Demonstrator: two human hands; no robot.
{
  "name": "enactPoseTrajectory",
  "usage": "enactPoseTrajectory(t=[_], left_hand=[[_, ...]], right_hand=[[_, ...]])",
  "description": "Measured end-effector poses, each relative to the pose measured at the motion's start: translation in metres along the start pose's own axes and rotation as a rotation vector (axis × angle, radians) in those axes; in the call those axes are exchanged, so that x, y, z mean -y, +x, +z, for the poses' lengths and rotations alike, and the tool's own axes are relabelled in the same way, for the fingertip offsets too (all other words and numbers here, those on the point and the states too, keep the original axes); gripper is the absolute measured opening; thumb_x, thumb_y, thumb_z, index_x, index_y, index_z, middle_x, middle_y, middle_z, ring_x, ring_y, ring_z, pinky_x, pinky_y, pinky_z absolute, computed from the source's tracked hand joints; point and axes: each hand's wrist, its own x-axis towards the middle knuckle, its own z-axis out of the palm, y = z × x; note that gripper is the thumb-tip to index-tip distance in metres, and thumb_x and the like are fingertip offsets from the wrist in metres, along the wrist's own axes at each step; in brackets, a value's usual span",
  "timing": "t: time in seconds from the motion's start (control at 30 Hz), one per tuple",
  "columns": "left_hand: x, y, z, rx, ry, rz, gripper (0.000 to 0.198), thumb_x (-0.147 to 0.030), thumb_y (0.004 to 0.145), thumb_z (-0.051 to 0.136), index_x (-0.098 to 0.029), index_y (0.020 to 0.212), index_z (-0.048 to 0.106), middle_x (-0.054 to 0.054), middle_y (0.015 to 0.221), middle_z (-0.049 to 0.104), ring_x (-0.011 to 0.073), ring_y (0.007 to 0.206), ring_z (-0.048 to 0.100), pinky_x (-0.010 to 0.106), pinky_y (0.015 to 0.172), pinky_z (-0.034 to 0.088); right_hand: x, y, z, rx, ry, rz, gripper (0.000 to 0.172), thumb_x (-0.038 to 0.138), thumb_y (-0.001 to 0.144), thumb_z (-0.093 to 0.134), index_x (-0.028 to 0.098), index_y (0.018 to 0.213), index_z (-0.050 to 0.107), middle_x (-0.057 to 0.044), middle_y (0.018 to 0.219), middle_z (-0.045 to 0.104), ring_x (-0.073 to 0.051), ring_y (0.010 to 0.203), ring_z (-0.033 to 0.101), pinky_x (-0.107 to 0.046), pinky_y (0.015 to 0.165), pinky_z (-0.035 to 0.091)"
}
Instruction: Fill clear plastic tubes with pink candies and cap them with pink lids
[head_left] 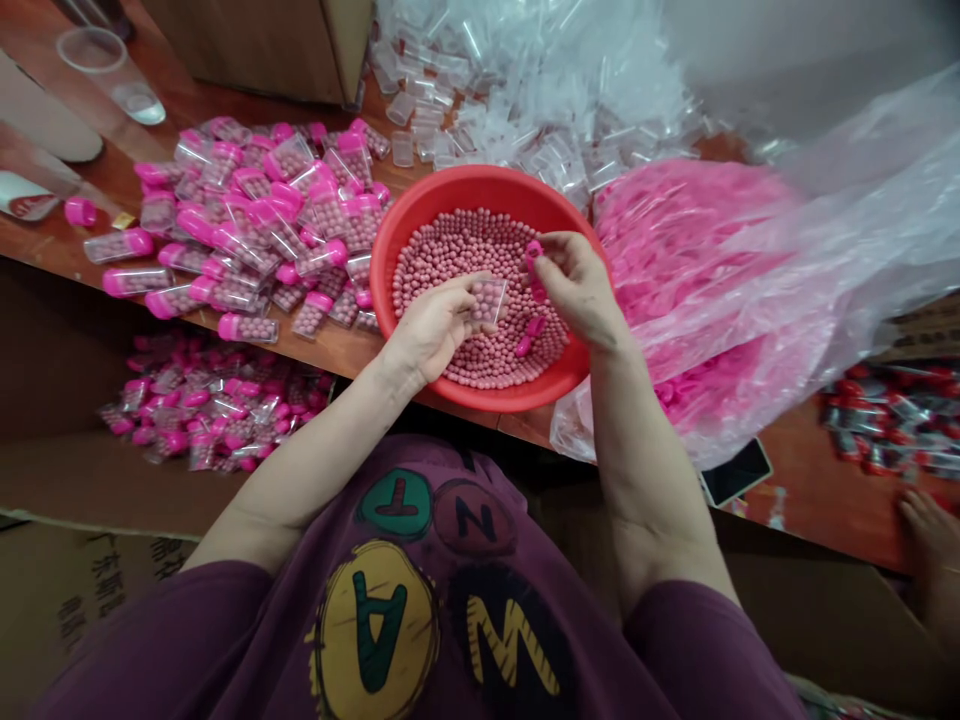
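A red plastic basin (491,402) full of small pink beads (465,250) sits at the table edge in front of me. Over the beads, my left hand (435,325) is closed around a clear plastic bottle (490,302) with pink beads inside; its mouth carries no cap. Just to the right, my right hand (577,285) pinches a bright pink cap (535,262) between thumb and fingers, apart from the bottle. Another pink cap piece (530,337) lies on the beads below that hand.
Capped bead-filled bottles (255,215) are heaped left of the basin, with more in a cardboard box (217,400) below. Clear bottles (525,90) are piled behind. A plastic bag of pink caps (697,260), a phone (736,473) and another person's hand (930,525) are to the right.
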Motion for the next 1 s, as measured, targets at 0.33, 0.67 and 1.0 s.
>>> enactPoseTrajectory(t=[0.33, 0.67, 1.0], left_hand=[[0.005, 0.0, 0.001, 0.02, 0.037, 0.069, 0.013, -0.015, 0.1, 0.068, -0.014, 0.108, 0.077, 0.007, 0.107, 0.082, 0.0116, 0.089, 0.074, 0.02, 0.075, 0.055], [0.008, 0.001, -0.001, 0.006, 0.082, 0.128, 0.009, -0.017, 0.1, 0.071, -0.016, 0.105, 0.079, 0.006, 0.105, 0.081, 0.0127, 0.088, 0.073, 0.021, 0.07, 0.053], [0.008, -0.001, 0.002, -0.006, 0.086, 0.122, 0.01, -0.021, 0.098, 0.077, -0.019, 0.107, 0.079, 0.001, 0.094, 0.075, 0.0091, 0.075, 0.065, 0.02, 0.064, 0.05]], right_hand=[[0.052, -0.017, 0.001, 0.024, 0.225, -0.06, 0.047, 0.069, 0.098, 0.072, 0.029, 0.124, 0.076, -0.006, 0.117, 0.079, -0.021, 0.105, 0.073, -0.04, 0.094, 0.066], [0.067, -0.03, -0.002, -0.013, 0.129, -0.146, 0.023, 0.047, 0.1, 0.075, 0.027, 0.108, 0.083, -0.006, 0.109, 0.082, -0.024, 0.103, 0.075, -0.044, 0.098, 0.063], [0.072, -0.038, 0.017, -0.133, 0.005, -0.191, 0.029, 0.05, 0.108, 0.062, 0.028, 0.109, 0.082, -0.006, 0.104, 0.08, -0.024, 0.096, 0.073, -0.042, 0.093, 0.061]])
